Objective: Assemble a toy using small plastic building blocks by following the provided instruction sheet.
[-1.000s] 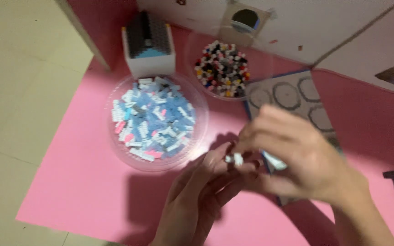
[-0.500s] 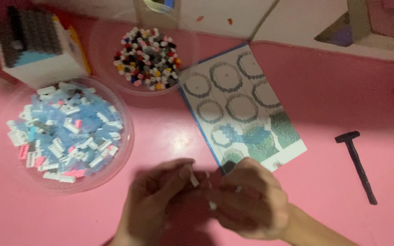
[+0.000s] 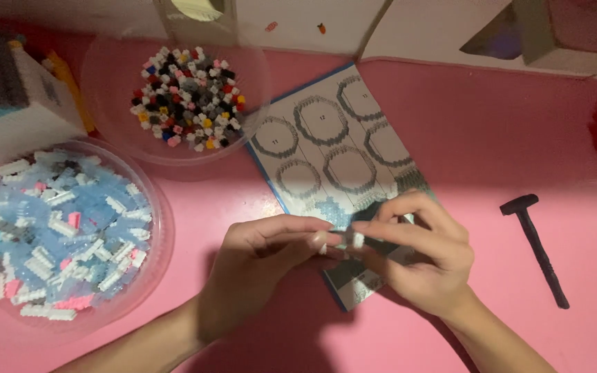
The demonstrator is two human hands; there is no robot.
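Note:
My left hand (image 3: 257, 266) and my right hand (image 3: 419, 255) meet at their fingertips above the pink table. Between them they pinch a tiny white building brick (image 3: 357, 240). Both hands hover over the near end of a printed instruction sheet (image 3: 326, 148) with ring-shaped diagrams. A clear bowl (image 3: 157, 228) of pale blue, white and pink bricks lies left of my left hand. Beyond it stands a second clear bowl (image 3: 253, 76) with small bricks of mixed colours.
A small black hammer-shaped tool (image 3: 537, 245) lies on the pink mat at the right. A white box (image 3: 19, 114) with a dark brick build on top stands at the far left. White boards and a cardboard piece line the back edge.
The view has swung from the left side of the table to over the sheet. My hands moved from the near edge up over the sheet, still pinching the small brick.

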